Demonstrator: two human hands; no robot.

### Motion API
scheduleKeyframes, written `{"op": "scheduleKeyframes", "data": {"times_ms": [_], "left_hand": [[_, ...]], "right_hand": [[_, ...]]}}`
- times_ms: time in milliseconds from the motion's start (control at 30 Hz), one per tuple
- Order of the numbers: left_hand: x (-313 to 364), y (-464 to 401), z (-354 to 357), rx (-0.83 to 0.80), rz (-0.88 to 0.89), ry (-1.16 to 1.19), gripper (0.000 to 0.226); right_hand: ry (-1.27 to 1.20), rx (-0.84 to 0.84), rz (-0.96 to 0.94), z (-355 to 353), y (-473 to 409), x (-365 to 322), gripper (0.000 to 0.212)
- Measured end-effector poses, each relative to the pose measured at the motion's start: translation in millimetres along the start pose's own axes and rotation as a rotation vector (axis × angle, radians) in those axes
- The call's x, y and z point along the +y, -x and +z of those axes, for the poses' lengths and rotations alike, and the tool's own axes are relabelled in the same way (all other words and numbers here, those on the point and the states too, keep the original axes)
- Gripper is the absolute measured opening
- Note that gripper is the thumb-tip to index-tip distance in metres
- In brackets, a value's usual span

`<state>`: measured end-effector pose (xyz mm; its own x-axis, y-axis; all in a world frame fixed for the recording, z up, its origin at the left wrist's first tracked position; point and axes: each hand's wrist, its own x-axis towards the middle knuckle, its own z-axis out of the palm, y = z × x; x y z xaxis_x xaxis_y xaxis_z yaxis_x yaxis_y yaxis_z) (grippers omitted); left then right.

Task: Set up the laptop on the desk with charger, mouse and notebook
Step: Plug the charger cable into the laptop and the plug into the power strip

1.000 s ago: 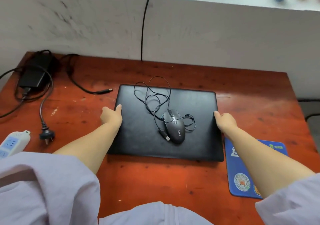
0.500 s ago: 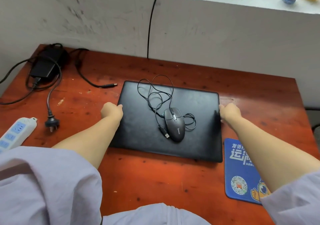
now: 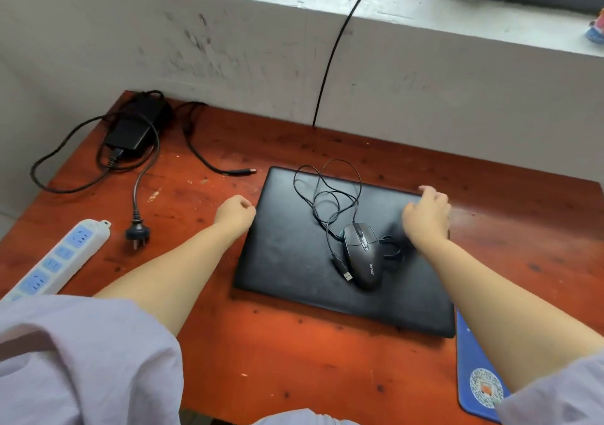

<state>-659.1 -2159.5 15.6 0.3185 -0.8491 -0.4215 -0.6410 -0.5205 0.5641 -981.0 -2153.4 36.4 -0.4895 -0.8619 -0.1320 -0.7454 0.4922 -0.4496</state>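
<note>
Laptop [image 3: 294,245] lies closed and flat on red-brown wooden desk [image 3: 294,369], lid black, roughly centre. Wired mouse [image 3: 362,254] sits on top of the lid toward its right half, its thin cable [image 3: 327,189] looped loosely over the lid's far part, USB plug [image 3: 347,274] lying just left of the mouse body. Left hand [image 3: 233,214] is beside the laptop's left edge, fingers curled in, holding nothing; whether it touches the edge is unclear. Right hand [image 3: 428,212] hovers over the lid's far right corner, motion-blurred, fingers loosely bent and empty. Charger brick [image 3: 130,130] rests at the far left corner of the desk with its cords tangled round it; barrel connector [image 3: 243,172] lies on the wood just beyond the laptop's far left corner, wall plug [image 3: 137,233] further left. White power strip [image 3: 55,261] with blue sockets at the left desk edge. Blue mouse pad [image 3: 474,375] near right, partly under the right forearm. No notebook in view.
</note>
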Motion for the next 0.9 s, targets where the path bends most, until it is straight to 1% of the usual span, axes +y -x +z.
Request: {"op": "scheduleKeyframes", "data": {"times_ms": [67,167,267,367,500,567,633,700,767,833,900], "left_hand": [[-2.8,-9.9,-11.3,-0.014,0.081,-0.049,0.021],[-5.6,-31.5,-30.5,-0.052,0.229,-0.098,0.023],[-9.2,-56.9,-48.4,-0.071,0.396,-0.209,0.026],[-12.3,-80.1,-59.6,-0.097,0.557,-0.335,0.030],[-9.6,-101.5,-60.4,-0.090,0.726,-0.529,0.038],[-7.9,-109.7,-54.7,-0.111,0.768,-0.627,0.040],[-8.8,-115.5,-49.0,-0.125,0.775,-0.672,0.040],[-12.4,-120.7,-45.1,-0.101,0.772,-0.671,0.037],[-16.8,-124.7,-42.7,-0.072,0.773,-0.651,0.034],[-20.5,-127.9,-40.7,-0.055,0.790,-0.622,0.028],[-23.2,-128.6,-40.3,-0.055,0.799,-0.577,0.024]], "right_hand": [[-0.016,-0.013,-0.155,12.5,10.1,-34.0,0.039],[-0.058,-0.017,-0.335,36.8,28.3,-87.1,0.035],[-0.039,-0.046,-0.492,66.7,47.5,-133.8,0.035],[0.029,-0.075,-0.592,95.1,58.8,-165.7,0.032],[0.202,-0.144,-0.747,122.9,56.9,-185.7,0.033],[0.247,-0.208,-0.753,131.1,47.6,-191.9,0.035],[0.275,-0.230,-0.671,137.3,35.2,-197.2,0.031],[0.351,-0.224,-0.608,143.5,23.7,-201.3,0.029],[0.424,-0.186,-0.615,150.2,16.7,-203.9,0.032],[0.437,-0.147,-0.633,157.1,13.6,-204.2,0.035],[0.437,-0.151,-0.639,162.2,11.3,-203.9,0.038]]}}
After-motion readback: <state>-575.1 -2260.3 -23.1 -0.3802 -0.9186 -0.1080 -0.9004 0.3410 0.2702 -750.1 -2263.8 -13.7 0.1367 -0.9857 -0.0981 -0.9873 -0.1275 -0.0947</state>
